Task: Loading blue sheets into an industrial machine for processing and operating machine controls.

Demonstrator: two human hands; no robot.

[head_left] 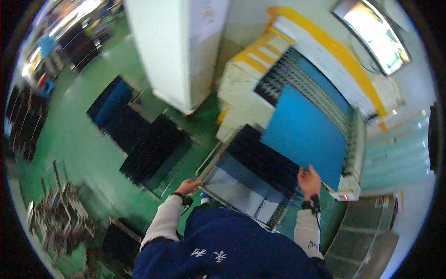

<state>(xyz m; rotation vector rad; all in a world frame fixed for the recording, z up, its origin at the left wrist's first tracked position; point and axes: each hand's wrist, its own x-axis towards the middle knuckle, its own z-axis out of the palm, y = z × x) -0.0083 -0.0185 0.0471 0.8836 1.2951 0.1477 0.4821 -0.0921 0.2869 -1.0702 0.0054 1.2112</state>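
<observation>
My left hand (188, 187) grips the near left corner of a metal-framed rack (217, 197) in front of me. Dark thin panels (260, 158) stand packed in the rack's far part, while pale, see-through sheets show nearer. My right hand (310, 181) is at the rack's right side, by the near edge of a large blue panel (304, 132). Its fingers are curled together; whether they pinch the panel's edge is hard to make out. The blue panel lies flat on the roller bed (320, 88) of a cream machine, sloping away beyond the rack.
Racks with dark panels (155, 149) stand on the green floor (111, 162) at left. A white cabinet (167, 51) rises behind them. Lower left is a stack of metal frames (60, 211). A lit screen (371, 35) hangs upper right; a grey metal surface (362, 228) is lower right.
</observation>
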